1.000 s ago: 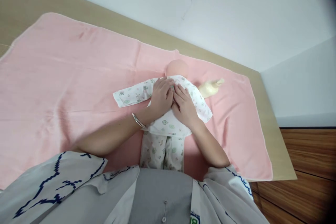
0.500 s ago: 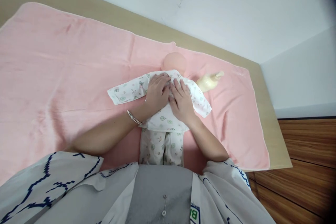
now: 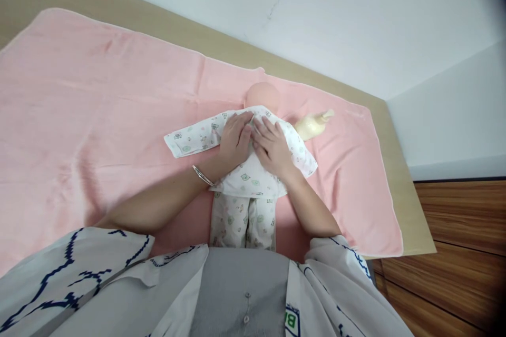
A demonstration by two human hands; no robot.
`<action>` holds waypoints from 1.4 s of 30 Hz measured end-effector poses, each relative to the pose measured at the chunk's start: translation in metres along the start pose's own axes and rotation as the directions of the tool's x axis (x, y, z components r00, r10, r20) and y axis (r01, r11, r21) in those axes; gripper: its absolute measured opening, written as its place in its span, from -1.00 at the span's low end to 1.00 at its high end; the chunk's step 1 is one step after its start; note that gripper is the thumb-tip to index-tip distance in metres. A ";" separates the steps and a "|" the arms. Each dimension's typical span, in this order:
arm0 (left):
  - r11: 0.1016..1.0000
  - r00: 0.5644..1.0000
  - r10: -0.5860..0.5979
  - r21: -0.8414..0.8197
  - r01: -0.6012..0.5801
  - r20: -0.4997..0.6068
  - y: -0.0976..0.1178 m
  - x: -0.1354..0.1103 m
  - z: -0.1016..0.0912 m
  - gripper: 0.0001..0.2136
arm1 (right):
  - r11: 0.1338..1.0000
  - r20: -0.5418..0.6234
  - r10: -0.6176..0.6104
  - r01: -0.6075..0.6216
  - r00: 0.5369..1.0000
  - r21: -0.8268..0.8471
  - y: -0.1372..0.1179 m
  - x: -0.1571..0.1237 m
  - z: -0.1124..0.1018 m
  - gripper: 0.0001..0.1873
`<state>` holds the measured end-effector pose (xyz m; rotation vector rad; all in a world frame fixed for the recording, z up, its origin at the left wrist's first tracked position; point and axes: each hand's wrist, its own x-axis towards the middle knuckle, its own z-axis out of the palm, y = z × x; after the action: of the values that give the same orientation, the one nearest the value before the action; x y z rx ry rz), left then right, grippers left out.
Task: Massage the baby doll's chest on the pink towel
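A baby doll lies on its back or front, I cannot tell which, with its smooth round head (image 3: 261, 96) at the far end. It wears a white printed shirt (image 3: 253, 181) and matching trousers (image 3: 229, 221). My left hand (image 3: 236, 139) rests on the left of the shirt's chest, fingers stretched towards the neckline. Across from it, my right hand (image 3: 273, 148) lies flat on the shirt with fingers spread. The fingertips of both hands almost meet below the neck. One sleeve (image 3: 193, 137) stretches out to the left; the other reaches down to the right.
Under the doll spreads a pink blanket (image 3: 118, 89) on a wooden table (image 3: 158, 16). A pale yellow bottle-shaped thing (image 3: 311, 126) with a narrow tip lies beside the right sleeve. Behind the table is a white wall (image 3: 336, 26); brown wood-grain panels (image 3: 466, 221) stand at the right.
Both hands have shifted slightly on the shirt's chest, the right one a little to the left. The right sleeve's end has moved marginally; the doll otherwise lies the same.
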<state>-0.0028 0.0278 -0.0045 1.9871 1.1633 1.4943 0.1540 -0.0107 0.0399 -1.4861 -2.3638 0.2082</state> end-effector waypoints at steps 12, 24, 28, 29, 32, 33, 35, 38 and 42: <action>1.000 1.000 -0.002 0.010 0.002 -0.002 0.000 0.000 0.000 -0.57 | 0.994 -0.062 -0.095 0.098 0.994 0.040 -0.015 -0.006 0.006 -0.56; 0.947 0.964 -0.126 0.317 0.048 0.232 0.024 0.002 -0.003 -0.62 | 0.942 -0.091 0.334 -0.328 0.938 0.075 0.014 0.003 0.002 -0.27; 0.932 0.932 -0.177 0.358 0.056 0.316 0.023 0.010 -0.006 -0.54 | 0.931 -0.088 0.365 -0.364 0.927 0.021 -0.001 -0.001 0.000 -0.31; 0.932 0.927 -0.181 0.358 0.054 0.329 0.021 0.013 -0.007 -0.53 | 0.929 -0.081 0.370 -0.371 0.926 -0.003 -0.008 -0.004 -0.001 -0.32; 0.926 0.902 -0.203 0.374 0.051 0.380 0.020 0.020 -0.010 -0.51 | 0.927 -0.077 0.357 -0.363 0.931 -0.088 -0.028 -0.011 -0.005 -0.35; 0.922 0.893 -0.213 0.385 0.049 0.397 0.022 0.022 -0.011 -0.51 | 0.927 -0.083 0.350 -0.358 0.933 -0.113 -0.032 -0.012 -0.005 -0.36; 0.910 0.877 -0.222 0.414 0.029 0.427 0.030 0.023 -0.014 -0.52 | 0.926 -0.097 0.345 -0.355 0.934 -0.131 -0.031 -0.011 -0.006 -0.38; 0.885 0.864 -0.192 0.462 -0.052 0.466 0.047 0.020 -0.020 -0.56 | 0.926 -0.072 0.365 -0.370 0.928 -0.073 -0.012 -0.002 -0.006 -0.36; 0.868 0.849 -0.161 0.482 -0.121 0.503 0.060 0.015 -0.024 -0.58 | 0.912 -0.037 0.409 -0.410 0.912 -0.026 0.007 0.008 -0.007 -0.29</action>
<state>-0.0004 0.0008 0.0560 2.4849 1.3904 0.5584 0.1597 -0.0013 0.0461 -1.9753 -2.0122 0.2442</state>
